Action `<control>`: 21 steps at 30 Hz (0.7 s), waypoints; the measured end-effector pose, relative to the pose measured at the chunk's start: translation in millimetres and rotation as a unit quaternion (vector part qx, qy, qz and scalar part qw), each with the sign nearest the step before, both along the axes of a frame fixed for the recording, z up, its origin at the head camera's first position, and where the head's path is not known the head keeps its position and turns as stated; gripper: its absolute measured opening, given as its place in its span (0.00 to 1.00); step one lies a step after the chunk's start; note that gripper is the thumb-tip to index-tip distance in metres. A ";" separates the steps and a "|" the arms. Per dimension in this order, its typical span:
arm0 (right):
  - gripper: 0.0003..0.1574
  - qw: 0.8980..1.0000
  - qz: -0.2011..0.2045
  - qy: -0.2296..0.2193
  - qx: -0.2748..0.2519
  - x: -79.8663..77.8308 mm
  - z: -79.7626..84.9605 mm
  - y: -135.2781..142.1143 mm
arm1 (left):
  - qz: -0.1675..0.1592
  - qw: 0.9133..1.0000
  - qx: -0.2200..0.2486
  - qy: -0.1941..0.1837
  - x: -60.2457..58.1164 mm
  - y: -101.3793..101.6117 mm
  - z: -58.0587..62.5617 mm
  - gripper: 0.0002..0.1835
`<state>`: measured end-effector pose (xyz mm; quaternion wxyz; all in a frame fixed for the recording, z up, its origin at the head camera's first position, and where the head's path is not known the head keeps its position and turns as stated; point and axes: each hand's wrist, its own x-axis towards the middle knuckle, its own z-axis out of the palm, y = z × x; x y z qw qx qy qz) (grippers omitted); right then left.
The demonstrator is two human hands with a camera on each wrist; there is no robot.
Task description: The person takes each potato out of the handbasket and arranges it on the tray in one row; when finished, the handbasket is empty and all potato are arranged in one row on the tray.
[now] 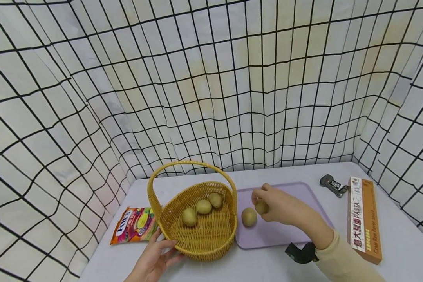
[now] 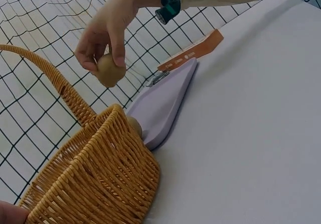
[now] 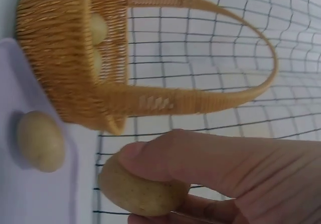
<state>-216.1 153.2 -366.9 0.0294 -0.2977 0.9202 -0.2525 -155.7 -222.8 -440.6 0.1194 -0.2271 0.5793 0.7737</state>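
Note:
My right hand [image 1: 280,205] pinches a potato [image 3: 145,186] between thumb and fingers, held up over the lilac tray [image 1: 285,239]. Another potato [image 1: 249,217] lies on the tray, close to its left edge. To the left stands a yellow wicker basket [image 1: 206,252] with an arched handle [image 1: 192,162]. Inside it are three potatoes, one at the left [image 1: 189,217] and two toward the back. My left hand [image 1: 155,256] holds the basket at its front left rim; in the left wrist view only a fingertip [image 2: 11,214] shows at the rim.
A colourful FOX'S candy bag [image 1: 135,225] lies left of the basket. At the right are an orange and white pasta box [image 1: 366,219] and a small dark grey object [image 1: 333,185]. Black netting over white sheeting [image 1: 211,98] rises around the white table.

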 end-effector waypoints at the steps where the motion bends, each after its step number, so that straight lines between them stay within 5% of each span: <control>1: 0.25 1.000 -0.011 -0.003 -0.005 -2.8 -5.5 1.4 | -0.001 1.000 -0.001 0.001 0.3 0.3 -0.4 0.55; 12: 0.20 0.995 -0.041 -0.005 -0.094 -26.8 -58.6 14.5 | 0.006 1.000 0.007 0.003 1.2 1.9 1.3 0.54; 21: 0.22 0.980 -0.123 -0.057 -0.145 -35.7 -90.3 14.5 | 0.003 1.000 -0.001 0.006 2.8 0.2 -0.7 0.55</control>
